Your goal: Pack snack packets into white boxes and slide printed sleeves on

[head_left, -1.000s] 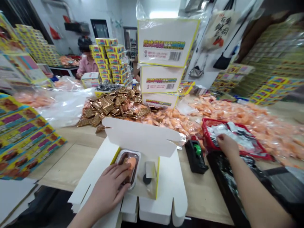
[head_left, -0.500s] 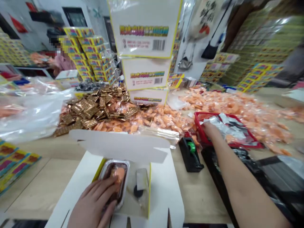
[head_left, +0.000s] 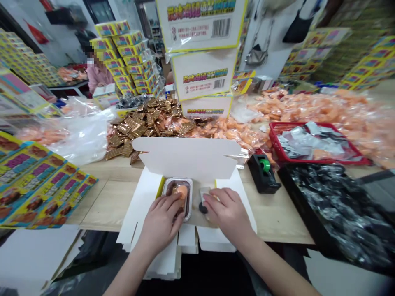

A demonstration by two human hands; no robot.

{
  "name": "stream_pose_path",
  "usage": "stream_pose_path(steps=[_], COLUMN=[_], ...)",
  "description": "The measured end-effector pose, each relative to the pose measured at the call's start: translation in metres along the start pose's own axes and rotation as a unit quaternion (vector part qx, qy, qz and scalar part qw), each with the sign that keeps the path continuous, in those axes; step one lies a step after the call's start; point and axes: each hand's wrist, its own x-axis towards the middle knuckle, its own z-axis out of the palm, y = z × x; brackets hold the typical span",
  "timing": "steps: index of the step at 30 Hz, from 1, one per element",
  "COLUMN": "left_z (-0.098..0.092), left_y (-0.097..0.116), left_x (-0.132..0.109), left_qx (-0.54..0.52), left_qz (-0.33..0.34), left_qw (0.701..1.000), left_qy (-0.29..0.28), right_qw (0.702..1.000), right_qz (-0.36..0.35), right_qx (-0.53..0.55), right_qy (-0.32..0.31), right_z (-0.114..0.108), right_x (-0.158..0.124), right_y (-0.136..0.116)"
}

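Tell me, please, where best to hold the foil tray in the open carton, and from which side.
Pinch the foil tray by its two long raised rims, coming from above: it lies flat in the open carton, whose yellow-edged wall crowds its left side, and the left hand covers its near end.

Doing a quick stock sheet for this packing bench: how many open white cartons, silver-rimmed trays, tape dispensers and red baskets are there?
Open white carton: 1
Silver-rimmed tray: 1
Tape dispenser: 1
Red basket: 1
Total: 4
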Motion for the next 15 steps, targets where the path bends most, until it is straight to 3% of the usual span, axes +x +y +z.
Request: stream_pose_path(steps=[3, 6, 9, 12, 15], left_z=[-0.003, -0.007, -0.007, 0.003, 0.021], left_y=[-0.003, -0.013, -0.033, -0.055, -0.071], left_x=[-0.004, -0.009, -0.013, -0.014, -0.016], left_qx=[-0.012, -0.040, -0.090, -0.167, -0.282], left_qz=[0.008, 0.009, -0.017, -0.076, -0.149], left_qw=[1.000, 0.998, 0.991, 0.976, 0.940], left_qy=[-0.001, 0.036, 0.093, 0.113, 0.119], right_qw=[0.999, 0.998, 0.996, 0.992, 0.985], right_qz=[-0.014, -0.010, 0.038, 0.108, 0.168], right_qx=[-0.005, 0.030, 0.076, 0.066, 0.004], right_qy=[-0.051, -0.048, -0.033, 0.008, 0.027], right_z=[0.004, -0.013, -0.029, -0.036, -0.043], right_x=[-0.005, -0.024, -0.040, -0.041, -0.021], right_y=[-0.003, -0.009, -0.002, 0.029, 0.079])
